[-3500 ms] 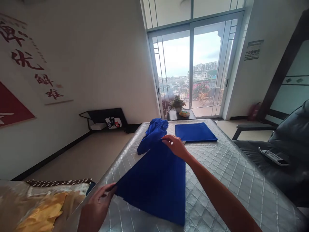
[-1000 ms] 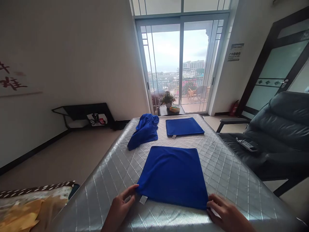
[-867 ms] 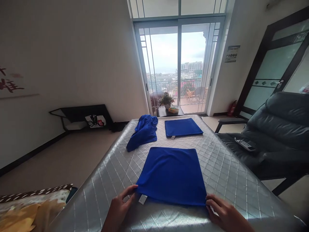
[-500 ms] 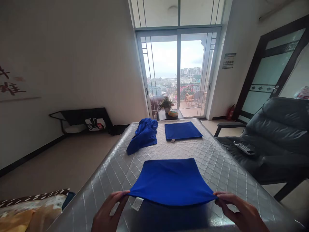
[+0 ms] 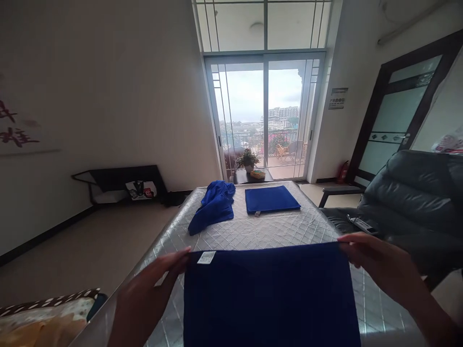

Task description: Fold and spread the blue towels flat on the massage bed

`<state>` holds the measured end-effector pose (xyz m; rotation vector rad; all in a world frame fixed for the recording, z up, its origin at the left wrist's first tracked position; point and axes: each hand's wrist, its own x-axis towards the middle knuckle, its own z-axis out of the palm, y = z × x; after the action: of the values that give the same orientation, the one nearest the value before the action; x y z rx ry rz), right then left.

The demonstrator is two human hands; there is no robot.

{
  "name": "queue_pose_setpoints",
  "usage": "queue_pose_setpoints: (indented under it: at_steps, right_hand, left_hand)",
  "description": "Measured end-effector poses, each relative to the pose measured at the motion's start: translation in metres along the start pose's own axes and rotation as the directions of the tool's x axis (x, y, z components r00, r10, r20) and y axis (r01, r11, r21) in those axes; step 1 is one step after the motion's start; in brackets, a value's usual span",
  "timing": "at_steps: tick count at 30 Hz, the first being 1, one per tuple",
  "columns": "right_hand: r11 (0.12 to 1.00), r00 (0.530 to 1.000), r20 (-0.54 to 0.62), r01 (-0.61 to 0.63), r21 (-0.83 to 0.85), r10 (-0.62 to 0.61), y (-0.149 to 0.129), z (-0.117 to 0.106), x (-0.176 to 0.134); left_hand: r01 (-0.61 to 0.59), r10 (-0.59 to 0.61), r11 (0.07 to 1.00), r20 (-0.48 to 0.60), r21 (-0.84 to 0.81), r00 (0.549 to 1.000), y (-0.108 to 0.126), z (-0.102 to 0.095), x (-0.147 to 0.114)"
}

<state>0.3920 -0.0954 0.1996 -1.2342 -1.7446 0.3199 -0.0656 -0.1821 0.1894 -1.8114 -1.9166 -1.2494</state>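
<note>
A dark blue square cloth (image 5: 269,294) with a white label hangs stretched between my two hands, its top edge held up over the table. My left hand (image 5: 148,289) pinches its upper left corner, near the label. At the upper right corner, my right hand (image 5: 379,265) pinches the edge between thumb and fingers. The cloth's lower part runs out of view. Farther off on the table lies a flat blue square cloth (image 5: 272,199) with a small tag. A crumpled blue cloth (image 5: 214,206) rests to the left of it.
A silver quilted cover (image 5: 170,250) spreads over the table. To the right stands a dark armchair (image 5: 415,197) with a remote-like device on the seat. A potted plant (image 5: 249,159) is on a small table beyond. Patterned fabric (image 5: 50,313) shows at lower left.
Both hands have lifted the near edge of the cloth up and spread slightly apart. The cloth now hangs upright instead of slanting away over the table.
</note>
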Motion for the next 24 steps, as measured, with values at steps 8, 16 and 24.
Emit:
queue_pose_setpoints:
  at_steps: [8,16,24]
  right_hand:
    - [0.985,0.995,-0.047,-0.077,0.152,0.085,-0.007,0.03,0.102]
    - [0.972,1.0,0.003,-0.021,0.233,0.021,0.043,0.069,0.02]
    - [0.993,0.916,0.399,-0.084,0.085,0.043,0.104,0.113,-0.069]
  left_hand:
    - [0.067,-0.073,0.961,-0.01,-0.269,0.997,0.015,0.056,0.111]
    - [0.132,-0.138,0.956,-0.007,-0.264,0.99,-0.001,0.074,0.012]
    - [0.36,-0.248,0.916,0.455,-0.177,0.855,-0.041,0.135,-0.071]
